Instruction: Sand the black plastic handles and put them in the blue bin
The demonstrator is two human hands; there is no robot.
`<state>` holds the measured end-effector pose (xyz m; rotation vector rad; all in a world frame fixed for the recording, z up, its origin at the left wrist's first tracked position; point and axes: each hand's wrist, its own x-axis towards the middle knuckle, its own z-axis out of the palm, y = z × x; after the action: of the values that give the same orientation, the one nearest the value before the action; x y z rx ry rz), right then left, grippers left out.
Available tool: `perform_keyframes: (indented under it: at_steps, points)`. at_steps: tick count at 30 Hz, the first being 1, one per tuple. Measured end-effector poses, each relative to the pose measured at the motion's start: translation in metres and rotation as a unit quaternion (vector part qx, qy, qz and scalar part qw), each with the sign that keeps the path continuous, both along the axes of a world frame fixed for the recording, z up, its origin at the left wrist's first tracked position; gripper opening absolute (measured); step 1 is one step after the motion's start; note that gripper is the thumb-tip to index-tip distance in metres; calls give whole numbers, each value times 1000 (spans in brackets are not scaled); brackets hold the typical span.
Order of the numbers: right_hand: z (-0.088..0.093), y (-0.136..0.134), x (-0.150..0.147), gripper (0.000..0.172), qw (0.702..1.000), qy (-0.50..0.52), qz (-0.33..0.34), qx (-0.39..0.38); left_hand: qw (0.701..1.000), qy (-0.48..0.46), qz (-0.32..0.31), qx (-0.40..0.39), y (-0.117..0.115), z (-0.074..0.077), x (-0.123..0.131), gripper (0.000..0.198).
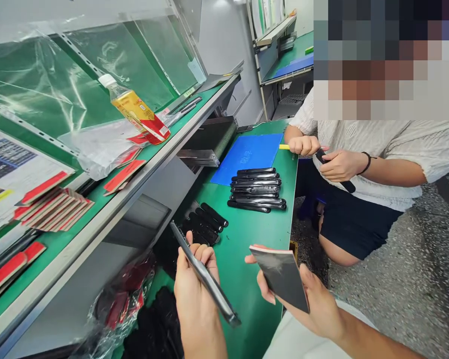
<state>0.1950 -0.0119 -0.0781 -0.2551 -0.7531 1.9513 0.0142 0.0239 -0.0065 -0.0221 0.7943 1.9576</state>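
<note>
Left hand (196,289) is closed around a slim dark strip (204,273), fingers curled over its far side. The strip's long axis slants from the shelf side down toward the person. Right hand (314,304) pinches a flat dark pad (280,275) from below, thumb on its left edge, with the face tilted up. The pad sits to the right of the strip and apart from it, level with the strip's middle. Both are held over the near edge of the green counter (254,234). Stacked black strips (258,188) lie farther along the counter, beside a blue mat (247,152).
</note>
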Motion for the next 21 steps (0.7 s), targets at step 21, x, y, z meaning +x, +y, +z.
perform_keyframes:
  at_steps: [21]
  points:
    - [4, -5, 8, 44, 799, -301, -246, 459, 990, -110, -73, -42, -1, 6, 16, 21]
